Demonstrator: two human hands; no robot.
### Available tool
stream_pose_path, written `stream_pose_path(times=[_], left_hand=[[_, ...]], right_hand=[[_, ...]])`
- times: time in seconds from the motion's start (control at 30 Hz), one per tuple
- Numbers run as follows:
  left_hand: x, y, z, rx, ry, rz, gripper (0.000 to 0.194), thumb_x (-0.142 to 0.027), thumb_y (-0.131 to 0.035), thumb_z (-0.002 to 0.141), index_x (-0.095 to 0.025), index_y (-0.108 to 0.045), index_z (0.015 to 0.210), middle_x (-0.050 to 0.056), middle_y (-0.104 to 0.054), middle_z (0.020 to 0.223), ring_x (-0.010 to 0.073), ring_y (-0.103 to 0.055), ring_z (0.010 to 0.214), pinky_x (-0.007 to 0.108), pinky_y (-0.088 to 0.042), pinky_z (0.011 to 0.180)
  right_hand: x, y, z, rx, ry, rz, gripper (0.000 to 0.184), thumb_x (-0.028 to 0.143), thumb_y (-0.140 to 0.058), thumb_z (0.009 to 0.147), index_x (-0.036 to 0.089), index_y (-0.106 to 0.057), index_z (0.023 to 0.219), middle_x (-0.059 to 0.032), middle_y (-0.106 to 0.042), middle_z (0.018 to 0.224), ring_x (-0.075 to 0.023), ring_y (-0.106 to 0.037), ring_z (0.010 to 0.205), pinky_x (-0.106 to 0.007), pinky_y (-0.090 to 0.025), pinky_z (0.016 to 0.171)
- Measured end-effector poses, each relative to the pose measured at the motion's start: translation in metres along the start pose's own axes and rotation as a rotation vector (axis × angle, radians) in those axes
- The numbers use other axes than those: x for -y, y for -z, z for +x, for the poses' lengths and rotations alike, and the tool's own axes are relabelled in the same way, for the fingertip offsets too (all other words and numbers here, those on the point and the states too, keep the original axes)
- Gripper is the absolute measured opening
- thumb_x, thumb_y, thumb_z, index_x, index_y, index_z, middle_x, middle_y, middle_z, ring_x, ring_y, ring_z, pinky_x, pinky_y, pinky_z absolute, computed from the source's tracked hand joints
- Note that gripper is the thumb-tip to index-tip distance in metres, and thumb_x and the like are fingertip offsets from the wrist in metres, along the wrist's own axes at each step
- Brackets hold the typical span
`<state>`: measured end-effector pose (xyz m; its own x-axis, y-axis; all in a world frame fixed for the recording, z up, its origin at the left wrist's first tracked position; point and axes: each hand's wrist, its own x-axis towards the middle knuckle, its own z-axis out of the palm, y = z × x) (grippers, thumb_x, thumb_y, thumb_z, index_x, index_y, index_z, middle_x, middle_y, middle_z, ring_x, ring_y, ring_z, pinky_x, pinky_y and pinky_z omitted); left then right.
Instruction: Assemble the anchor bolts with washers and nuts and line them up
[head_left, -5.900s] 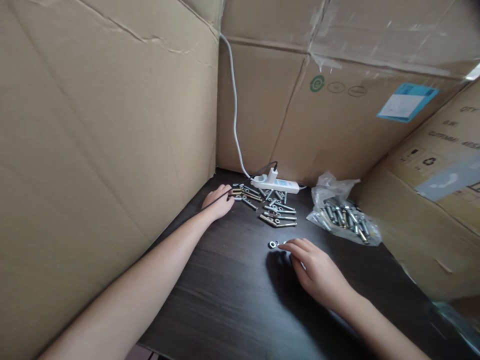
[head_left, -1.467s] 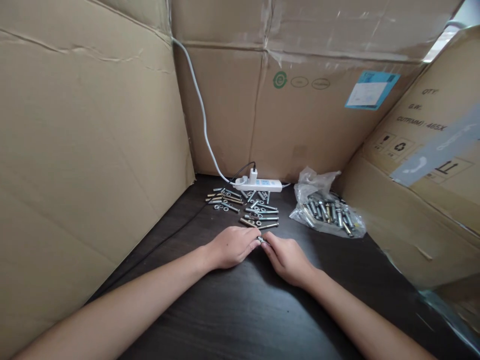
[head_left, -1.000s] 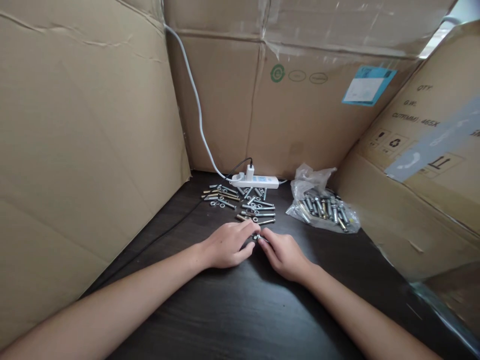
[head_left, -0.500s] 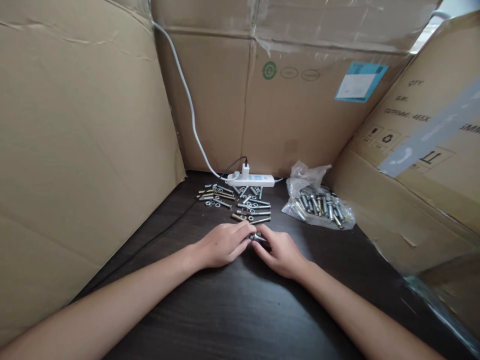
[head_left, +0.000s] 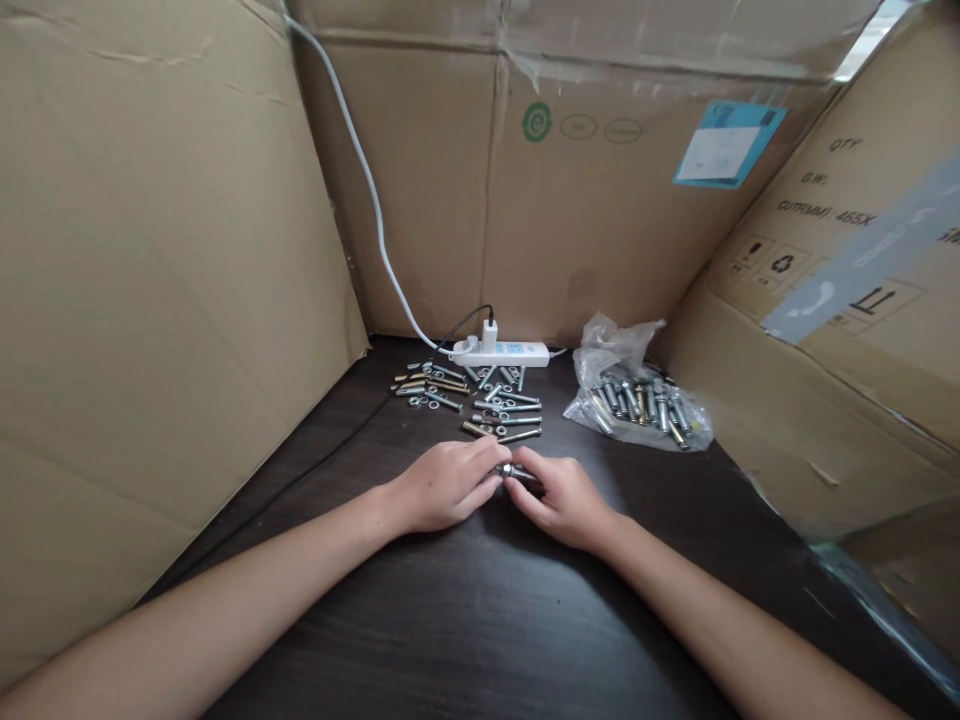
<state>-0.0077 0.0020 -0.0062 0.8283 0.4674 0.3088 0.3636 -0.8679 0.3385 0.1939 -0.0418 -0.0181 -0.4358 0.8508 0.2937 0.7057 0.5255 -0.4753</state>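
Observation:
Between my two hands is a metal expansion bolt [head_left: 509, 470], held level just above or on the dark table [head_left: 420, 620]. The fingers of my left hand [head_left: 448, 485] are closed around its left end. With thumb and fingers, my right hand [head_left: 564, 502] grips the right part, where a silvery sleeve shows. A nut or washer seems to sit in the gap between my fingertips, too small to make out. Just beyond my hands lie loose bolts [head_left: 519, 421] with sleeves, and washers [head_left: 434, 404] to the left of them.
A clear plastic bag [head_left: 615, 345] full of assembled expansion bolts [head_left: 663, 412] lies at the back right. Behind the loose parts stands a white power strip [head_left: 531, 353]. Its black cable [head_left: 330, 460] crosses the table's left side. Cardboard walls [head_left: 427, 200] enclose the table.
Earlier my left hand was among the loose parts and my right hand by a washer and ring. Both have since come together on the bolt, the fingers shifting slightly on it.

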Motion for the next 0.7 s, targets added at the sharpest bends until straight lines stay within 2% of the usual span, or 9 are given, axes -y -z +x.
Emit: stream_pose_path(times=[0.3, 0.6, 0.7], left_hand=[[0.0002, 0.0009, 0.0016, 0.047, -0.004, 0.06, 0.014, -0.024, -0.037, 0.095, -0.019, -0.049, 0.102, 0.003, -0.056, 0.091, 0.0167, -0.055, 0.081, 0.027, -0.043, 0.074], [0.0019, -0.0014, 0.0022, 0.069, 0.043, 0.067, 0.021, -0.029, -0.032, 0.098, -0.018, -0.05, 0.091, 0.002, -0.059, 0.084, 0.017, -0.057, 0.078, 0.028, -0.04, 0.072], [-0.0001, 0.0004, 0.0018, 0.042, 0.049, 0.093, 0.022, -0.029, -0.032, 0.097, -0.019, -0.051, 0.092, 0.002, -0.059, 0.086, 0.0174, -0.056, 0.08, 0.03, -0.04, 0.073]], right_hand=[[-0.0002, 0.0, 0.0023, 0.0, -0.02, -0.016, 0.011, 0.029, -0.048, 0.088, 0.021, -0.056, 0.088, 0.0007, -0.063, 0.068, -0.0126, -0.054, 0.055, -0.021, -0.033, 0.055], [-0.0006, -0.0015, 0.0009, 0.01, 0.007, -0.034, 0.012, 0.029, -0.049, 0.087, 0.021, -0.057, 0.09, 0.0004, -0.064, 0.067, -0.0121, -0.054, 0.053, -0.02, -0.032, 0.053], [-0.0014, -0.0024, 0.0003, 0.001, 0.013, -0.04, 0.012, 0.028, -0.049, 0.086, 0.021, -0.057, 0.092, 0.0002, -0.064, 0.067, -0.0125, -0.055, 0.054, -0.021, -0.033, 0.054]])
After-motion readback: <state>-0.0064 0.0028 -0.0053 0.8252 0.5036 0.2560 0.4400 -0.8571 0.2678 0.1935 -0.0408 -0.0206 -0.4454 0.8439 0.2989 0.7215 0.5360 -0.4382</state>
